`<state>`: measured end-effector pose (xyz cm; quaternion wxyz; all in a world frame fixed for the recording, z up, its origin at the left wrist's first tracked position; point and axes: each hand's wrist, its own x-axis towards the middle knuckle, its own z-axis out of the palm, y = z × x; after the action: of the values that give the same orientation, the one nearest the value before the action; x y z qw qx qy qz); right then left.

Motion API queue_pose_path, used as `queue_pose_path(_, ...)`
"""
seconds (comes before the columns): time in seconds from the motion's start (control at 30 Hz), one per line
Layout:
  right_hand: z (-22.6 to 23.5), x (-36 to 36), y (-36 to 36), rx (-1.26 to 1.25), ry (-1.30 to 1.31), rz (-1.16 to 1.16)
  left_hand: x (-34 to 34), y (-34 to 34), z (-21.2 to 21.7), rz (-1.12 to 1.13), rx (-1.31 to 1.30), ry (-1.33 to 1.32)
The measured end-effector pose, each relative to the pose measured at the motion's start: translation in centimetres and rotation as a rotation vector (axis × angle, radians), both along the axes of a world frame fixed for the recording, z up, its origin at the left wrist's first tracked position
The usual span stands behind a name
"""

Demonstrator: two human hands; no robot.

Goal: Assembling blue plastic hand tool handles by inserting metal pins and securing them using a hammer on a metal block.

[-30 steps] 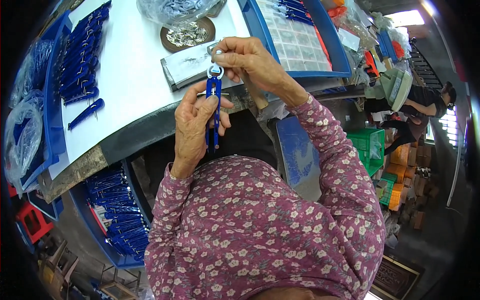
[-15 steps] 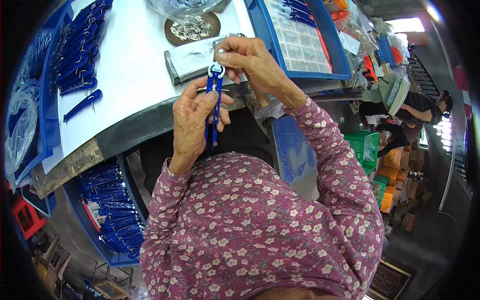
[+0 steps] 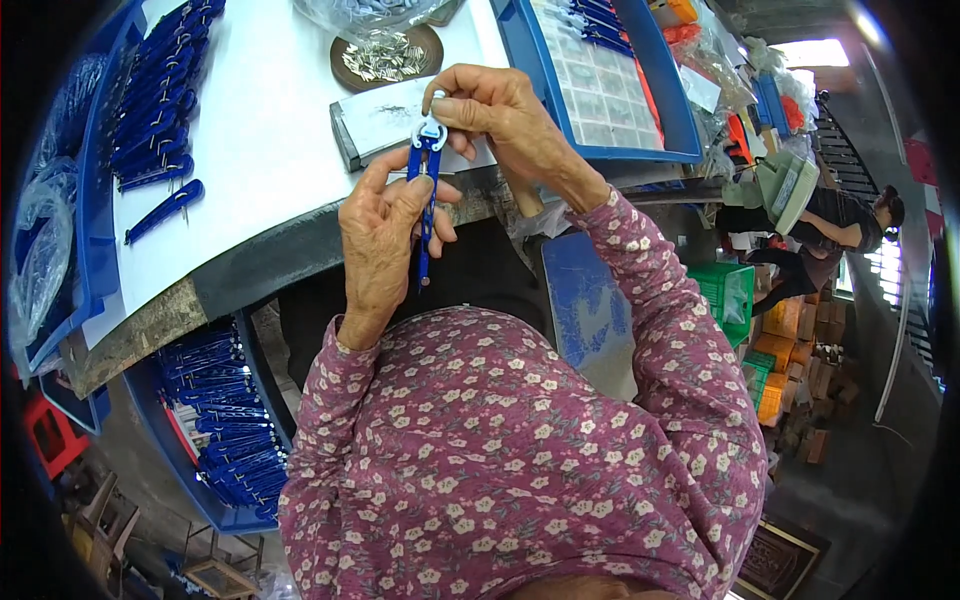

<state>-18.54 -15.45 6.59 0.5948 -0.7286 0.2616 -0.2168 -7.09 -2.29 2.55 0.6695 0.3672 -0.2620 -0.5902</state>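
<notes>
The blue tool (image 3: pixel 424 162), up over the tabletop's (image 3: pixel 250 150) edge

Here's the left hand (image 3: pixel 375 228), fingers (image 3: pixel 417 190) closed around it; the right hand (image 3: pixel 502 112) pinches just above its white top (image 3: pixel 429 130). Behind, metal pins (image 3: pixel 383 58) fill a brown dish (image 3: pixel 430 45).

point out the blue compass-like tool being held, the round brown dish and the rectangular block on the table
Blue compass-like tool (image 3: pixel 427 224): head view, on a blue leg.
Round brown dish (image 3: pixel 434 52): head view, on its right rim.
Rectangular block (image 3: pixel 382 120): head view, on its pale top.
</notes>
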Motion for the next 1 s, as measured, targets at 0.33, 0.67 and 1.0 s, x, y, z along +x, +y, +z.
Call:
queue_pose_path(0.33,-0.2,0.8,-0.5,0.072,-0.013,0.002,0.4,-0.3,0.0,0.032,0.01,-0.009)
queue_pose_path(0.67,1.9,2.9,-4.1,-0.44,0.261,0.034,1.0,0.2,-0.7,0.047,0.012,0.039)
queue_pose_path(1.0,-0.3,8.1,-6.8,-0.935,0.916,0.171,1.7,0.8,-0.9,0.073,0.011,0.053)
